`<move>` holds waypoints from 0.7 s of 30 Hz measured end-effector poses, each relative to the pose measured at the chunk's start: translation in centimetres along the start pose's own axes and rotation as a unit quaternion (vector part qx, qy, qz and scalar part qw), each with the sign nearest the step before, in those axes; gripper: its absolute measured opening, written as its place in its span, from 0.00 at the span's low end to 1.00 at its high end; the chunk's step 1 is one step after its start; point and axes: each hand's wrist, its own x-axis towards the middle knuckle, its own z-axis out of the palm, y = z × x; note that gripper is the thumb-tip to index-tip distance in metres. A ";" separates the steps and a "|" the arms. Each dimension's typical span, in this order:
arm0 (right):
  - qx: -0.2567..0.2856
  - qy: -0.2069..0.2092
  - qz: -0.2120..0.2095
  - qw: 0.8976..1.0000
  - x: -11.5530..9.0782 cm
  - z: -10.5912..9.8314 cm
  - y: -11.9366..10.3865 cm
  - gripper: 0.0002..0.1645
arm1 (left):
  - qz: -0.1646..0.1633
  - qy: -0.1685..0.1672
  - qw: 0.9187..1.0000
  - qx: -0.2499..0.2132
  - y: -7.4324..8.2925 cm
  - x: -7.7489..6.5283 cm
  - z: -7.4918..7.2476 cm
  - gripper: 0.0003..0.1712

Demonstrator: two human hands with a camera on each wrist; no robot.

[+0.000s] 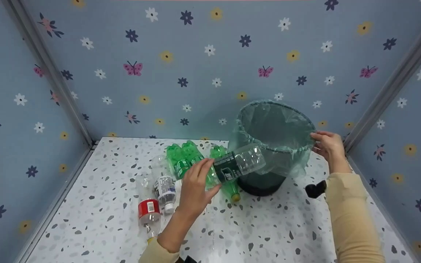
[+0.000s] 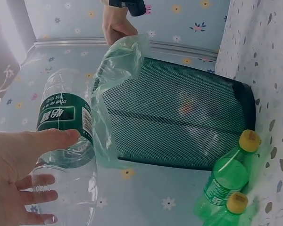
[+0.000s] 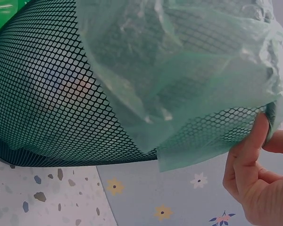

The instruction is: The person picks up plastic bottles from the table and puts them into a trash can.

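A clear plastic bottle with a dark green label (image 1: 228, 167) lies tilted in my left hand (image 1: 194, 186), thumb and fingers round its body. Its far end overlaps the near rim of the black mesh bin (image 1: 260, 184) in the head view; in the left wrist view the bottle (image 2: 61, 115) stands close by the bin's mouth. A thin green plastic bag (image 1: 298, 162) lines the bin and folds over its rim. My right hand (image 1: 329, 146) pinches the bagged rim at the right side, thumb and fingers on either side of it in the right wrist view.
Left of the bin lie several green bottles (image 1: 175, 155), one with a yellow cap (image 1: 235, 197) close to the bin's base. Further left are a clear bottle with a white cap (image 1: 169, 208) and one with a red label (image 1: 148, 208). Flowered walls (image 1: 210, 69) enclose the speckled tabletop (image 1: 97, 204).
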 end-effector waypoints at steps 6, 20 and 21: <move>-0.003 -0.001 -0.005 1.000 -0.1 0.0 0.0 0.37 | 0.017 -0.030 0.999 0.013 0.9 2.9 0.2 0.40; 0.013 0.000 0.002 1.000 0.0 0.1 -0.1 0.35 | 0.016 -0.146 0.983 0.109 3.6 9.9 1.0 0.41; 0.013 0.001 0.003 1.000 0.0 0.0 -0.1 0.34 | 0.013 -0.155 0.981 0.116 3.8 10.3 1.1 0.41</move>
